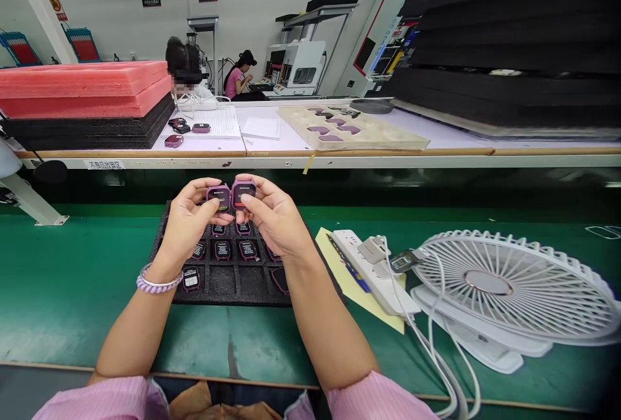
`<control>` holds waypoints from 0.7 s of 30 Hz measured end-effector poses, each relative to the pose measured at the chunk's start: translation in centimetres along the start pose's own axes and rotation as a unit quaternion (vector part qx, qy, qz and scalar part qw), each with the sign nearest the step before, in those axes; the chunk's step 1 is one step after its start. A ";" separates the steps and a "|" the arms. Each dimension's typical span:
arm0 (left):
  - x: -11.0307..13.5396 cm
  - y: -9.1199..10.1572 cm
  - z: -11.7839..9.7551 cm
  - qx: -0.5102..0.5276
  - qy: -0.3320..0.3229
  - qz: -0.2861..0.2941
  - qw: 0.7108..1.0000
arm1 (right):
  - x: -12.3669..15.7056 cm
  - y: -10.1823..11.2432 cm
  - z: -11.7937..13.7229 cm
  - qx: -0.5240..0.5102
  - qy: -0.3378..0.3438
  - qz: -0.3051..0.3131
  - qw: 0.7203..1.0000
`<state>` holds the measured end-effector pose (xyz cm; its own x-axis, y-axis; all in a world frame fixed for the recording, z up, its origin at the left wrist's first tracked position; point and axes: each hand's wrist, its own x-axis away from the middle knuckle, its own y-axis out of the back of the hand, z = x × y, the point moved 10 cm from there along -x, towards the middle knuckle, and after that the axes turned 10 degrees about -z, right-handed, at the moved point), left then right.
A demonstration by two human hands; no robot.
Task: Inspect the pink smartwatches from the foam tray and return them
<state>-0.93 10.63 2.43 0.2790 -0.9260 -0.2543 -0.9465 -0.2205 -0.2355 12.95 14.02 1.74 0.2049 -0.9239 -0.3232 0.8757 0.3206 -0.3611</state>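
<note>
My left hand (194, 216) grips a purple smartwatch body (218, 197) without a strap, thumb low on its lit screen. A second purple smartwatch body (243, 192) is pinched in my right hand (272, 213), its thumb on the screen, which has a red band. The two watches are held side by side, screens toward me, above a black foam tray (220, 287). Several like watches sit in the tray's compartments, among them one at the front left (191, 278) and one in the middle (222, 250). My forearms and hands cover parts of the tray.
Right of the tray lie a yellow sheet (334, 258) with pens, a white power strip (373, 271) and a white fan (490, 284) with cables. A raised shelf (272, 154) behind holds red foam (82, 90), black trays (504, 51) and a pale tray (369, 138). A person (237, 77) sits farther back.
</note>
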 end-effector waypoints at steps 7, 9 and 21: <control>-0.2 -0.1 0.3 -0.007 -0.009 0.015 1.000 | 0.2 -0.2 -0.1 0.000 -0.009 0.001 1.000; 0.0 -0.2 -0.2 -0.002 -0.011 0.018 1.000 | 0.1 0.1 0.1 -0.001 -0.007 -0.001 1.000; 15.4 -4.2 -4.1 0.165 0.042 0.280 0.945 | 8.7 -0.7 8.6 0.040 0.096 -0.006 0.995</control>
